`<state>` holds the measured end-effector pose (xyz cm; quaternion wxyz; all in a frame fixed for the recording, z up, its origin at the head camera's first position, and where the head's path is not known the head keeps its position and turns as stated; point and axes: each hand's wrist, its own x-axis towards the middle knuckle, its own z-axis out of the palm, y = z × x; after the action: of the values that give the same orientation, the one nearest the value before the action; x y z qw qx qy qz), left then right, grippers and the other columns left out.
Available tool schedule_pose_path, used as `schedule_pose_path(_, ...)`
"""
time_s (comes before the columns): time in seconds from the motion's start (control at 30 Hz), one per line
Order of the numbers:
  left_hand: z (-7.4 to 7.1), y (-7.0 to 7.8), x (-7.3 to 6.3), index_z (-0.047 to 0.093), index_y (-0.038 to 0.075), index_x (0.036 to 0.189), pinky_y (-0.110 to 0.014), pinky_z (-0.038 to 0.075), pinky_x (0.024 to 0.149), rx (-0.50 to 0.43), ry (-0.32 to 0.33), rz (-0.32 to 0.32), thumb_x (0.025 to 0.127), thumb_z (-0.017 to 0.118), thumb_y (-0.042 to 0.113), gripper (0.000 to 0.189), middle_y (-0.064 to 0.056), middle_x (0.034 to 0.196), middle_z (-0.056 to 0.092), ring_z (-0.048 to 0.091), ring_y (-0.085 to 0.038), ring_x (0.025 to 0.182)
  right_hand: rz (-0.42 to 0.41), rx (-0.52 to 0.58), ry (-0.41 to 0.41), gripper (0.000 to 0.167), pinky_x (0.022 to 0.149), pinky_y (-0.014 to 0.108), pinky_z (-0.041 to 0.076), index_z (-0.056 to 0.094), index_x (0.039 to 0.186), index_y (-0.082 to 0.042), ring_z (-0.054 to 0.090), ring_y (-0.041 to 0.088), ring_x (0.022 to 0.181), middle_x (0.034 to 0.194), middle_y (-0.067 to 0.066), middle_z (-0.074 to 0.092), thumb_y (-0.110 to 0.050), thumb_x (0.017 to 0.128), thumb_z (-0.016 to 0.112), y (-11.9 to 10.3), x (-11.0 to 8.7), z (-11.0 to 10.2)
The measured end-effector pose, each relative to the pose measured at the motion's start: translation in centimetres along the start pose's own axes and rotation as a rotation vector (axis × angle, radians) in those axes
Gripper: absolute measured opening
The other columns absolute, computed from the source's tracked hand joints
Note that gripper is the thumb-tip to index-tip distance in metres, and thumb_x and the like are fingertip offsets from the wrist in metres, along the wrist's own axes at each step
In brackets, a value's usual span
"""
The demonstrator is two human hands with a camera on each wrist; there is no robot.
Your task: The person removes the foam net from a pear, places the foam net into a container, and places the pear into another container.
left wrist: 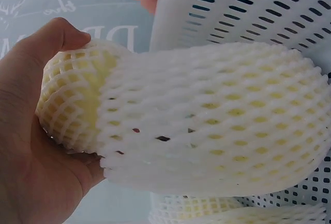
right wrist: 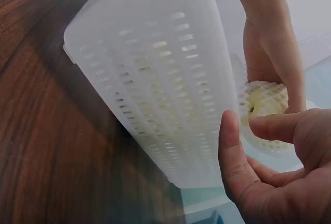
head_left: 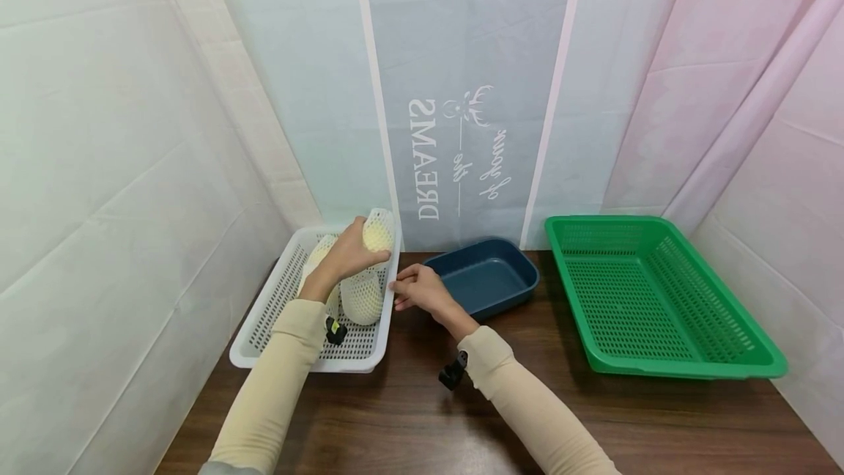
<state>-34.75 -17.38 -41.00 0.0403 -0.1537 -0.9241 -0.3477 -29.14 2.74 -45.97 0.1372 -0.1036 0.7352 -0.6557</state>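
Observation:
My left hand (head_left: 349, 249) grips a round yellow fruit in a white foam net (head_left: 379, 234) over the far right part of the white basket (head_left: 240, 347). In the left wrist view, thumb and fingers curl around this fruit (left wrist: 70, 97), while a larger netted fruit (left wrist: 222, 120) fills the middle. Other netted yellow fruits, one of them a rounded netted fruit (head_left: 362, 300), lie in the basket. At the basket's right rim is my right hand (head_left: 423, 290), with loosely bent fingers, thumb and index fingertip apart. The right wrist view shows its fingertips (right wrist: 230, 123) right by the rim.
A dark blue rectangular tray (head_left: 484, 284) stands right behind my right hand, against the back curtain. Farther right is a large green slotted basket (head_left: 686, 371). Everything stands on a dark wooden table (head_left: 409, 424), with curtains around it.

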Motion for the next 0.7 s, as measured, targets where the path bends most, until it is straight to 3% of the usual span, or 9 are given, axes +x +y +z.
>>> schedule_pose_path(0.1,0.0,0.4,-0.1,0.04,-0.003,0.151,-0.045,0.053,0.086,0.003,0.008,0.009,0.086,0.079,0.034,0.085,-0.018,0.125,0.062,0.06,-0.03,0.101,-0.025,-0.002,0.006,0.035,0.074,0.037,0.065,0.059,0.131,0.01,0.072,0.018,0.074,0.11,0.023,0.071,-0.011,0.104,0.067,-0.4,0.0,-0.5)
schedule_pose_path(0.2,0.1,0.7,-0.2,0.04,-0.003,0.15,-0.044,0.053,0.084,0.013,0.004,0.014,0.086,0.079,0.036,0.084,-0.017,0.124,0.063,0.06,-0.029,0.1,-0.044,-0.005,0.021,0.036,0.074,0.035,0.065,0.059,0.133,0.009,0.072,0.018,0.077,0.113,0.024,0.07,-0.012,0.105,0.067,-0.8,0.1,-1.0)
schedule_pose_path(0.5,0.3,2.1,-0.6,0.042,-0.002,0.152,-0.046,0.053,0.089,-0.047,0.009,0.066,0.088,0.082,0.035,0.085,-0.018,0.131,0.063,0.061,-0.03,0.105,-0.125,-0.071,0.115,0.034,0.09,0.041,0.063,0.062,0.137,0.003,0.075,0.039,0.104,0.122,0.023,0.073,-0.017,0.108,0.063,-1.8,-0.1,-2.1)
schedule_pose_path(0.7,0.7,2.8,-0.6,0.042,-0.001,0.155,-0.048,0.054,0.092,-0.064,0.02,0.093,0.087,0.084,0.036,0.087,-0.017,0.134,0.063,0.063,-0.03,0.11,-0.15,-0.048,0.13,0.04,0.101,0.046,0.059,0.058,0.146,0.0,0.071,0.043,0.117,0.135,0.023,0.068,-0.019,0.111,0.059,-2.1,-0.3,-2.7)
